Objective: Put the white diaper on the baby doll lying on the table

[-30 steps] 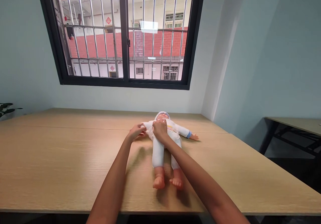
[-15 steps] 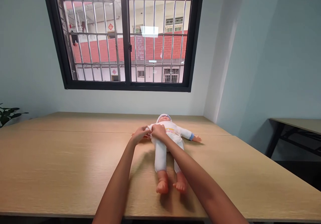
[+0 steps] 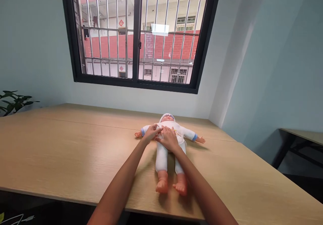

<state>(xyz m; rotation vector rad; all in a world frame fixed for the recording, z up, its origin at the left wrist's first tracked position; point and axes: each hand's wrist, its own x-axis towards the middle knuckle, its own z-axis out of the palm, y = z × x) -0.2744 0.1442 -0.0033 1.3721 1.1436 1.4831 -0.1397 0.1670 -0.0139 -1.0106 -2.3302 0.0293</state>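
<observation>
Two hands rest on a doll [image 3: 168,141] that lies on its back on the table [image 3: 63,151], head toward the window [image 3: 137,33] and bare feet toward the person. The doll wears a white suit and a white cap, and its arms stretch out to either side, with blue cuffs at the wrists.

The left hand [image 3: 151,133] sits on the doll's chest on the side of the arm that points left. Its fingers are curled in and bunched together on the white cloth; whether they pinch the cloth cannot be told. The right hand [image 3: 168,140] lies flat over the belly, palm down, fingers loosely spread and pointing toward the doll's head. The two hands touch or nearly touch at the middle of the chest. Both forearms reach in from the bottom edge, the right one crossing over the doll's leg.

The doll lies on the right half of the table, near the far edge and the corner of the pale walls. A plant [image 3: 12,100] shows at the far left, past the table's end. A second table [image 3: 302,136] stands at the right.
</observation>
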